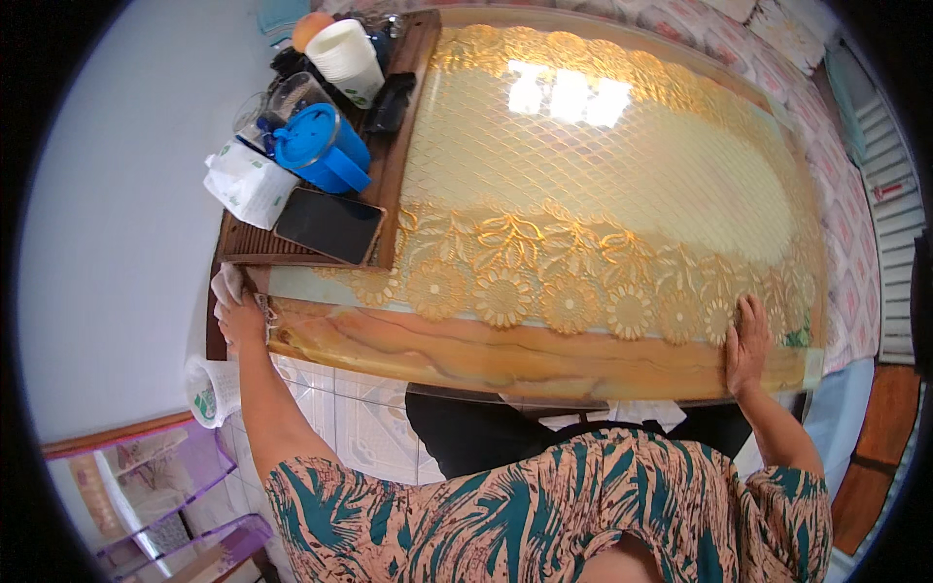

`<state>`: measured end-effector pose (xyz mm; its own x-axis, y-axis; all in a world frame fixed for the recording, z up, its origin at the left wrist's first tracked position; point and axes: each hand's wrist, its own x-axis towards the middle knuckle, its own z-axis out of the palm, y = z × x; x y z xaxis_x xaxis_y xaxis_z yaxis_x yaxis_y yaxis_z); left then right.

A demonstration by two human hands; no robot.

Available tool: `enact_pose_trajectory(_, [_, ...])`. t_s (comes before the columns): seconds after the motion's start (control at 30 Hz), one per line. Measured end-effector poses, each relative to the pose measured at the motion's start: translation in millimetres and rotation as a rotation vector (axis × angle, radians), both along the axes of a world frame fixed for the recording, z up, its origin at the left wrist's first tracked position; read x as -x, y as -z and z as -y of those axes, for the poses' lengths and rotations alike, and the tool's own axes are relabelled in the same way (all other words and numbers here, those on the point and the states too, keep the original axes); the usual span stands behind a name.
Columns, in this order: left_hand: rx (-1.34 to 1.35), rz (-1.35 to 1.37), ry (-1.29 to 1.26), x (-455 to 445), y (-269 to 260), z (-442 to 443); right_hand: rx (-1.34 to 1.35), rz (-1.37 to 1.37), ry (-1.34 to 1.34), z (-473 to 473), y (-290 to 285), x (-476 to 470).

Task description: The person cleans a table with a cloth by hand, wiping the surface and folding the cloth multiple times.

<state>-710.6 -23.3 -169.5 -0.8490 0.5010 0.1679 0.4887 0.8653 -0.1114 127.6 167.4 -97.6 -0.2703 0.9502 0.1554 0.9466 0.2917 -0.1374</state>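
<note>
My left hand (242,321) is at the left end of the table, its fingers on a crumpled pale cloth (230,283) beside the corner of a dark wooden slatted tray (306,256). Some of the cloth is hidden under the fingers. On the right, my right hand (749,344) lies flat on the table's near edge, with nothing in it. Its fingertips reach onto the gold flower-patterned tablecloth (568,295). Between the two hands runs the table's glossy brown marbled border (466,348).
The tray bears a smartphone (332,224), a blue lidded mug (324,149), a tissue pack (248,184), stacked paper cups (346,62) and a round orange thing (312,30). A white plastic bin (213,392) stands below left. Patterned fabric (849,277) borders the table's right side.
</note>
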Motion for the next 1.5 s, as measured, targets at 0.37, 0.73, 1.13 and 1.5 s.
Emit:
enact_pose_trajectory(0.37, [0.016,0.113,-0.281,-108,-51,-26,-0.009,0.016,0.058,4,-6,-1])
enact_pose_trajectory(0.73, [-0.070,-0.004,0.271,-248,-34,-6,-0.081,-0.002,0.039,4,4,-6])
enact_pose_trajectory(1.13, [-0.187,0.014,0.631,-395,-35,-65,-0.147,-0.286,-0.074,-2,29,-34])
enact_pose_trajectory(1.5, [0.005,0.267,0.381,-437,-57,-191,-0.287,-0.055,0.272,6,29,-93])
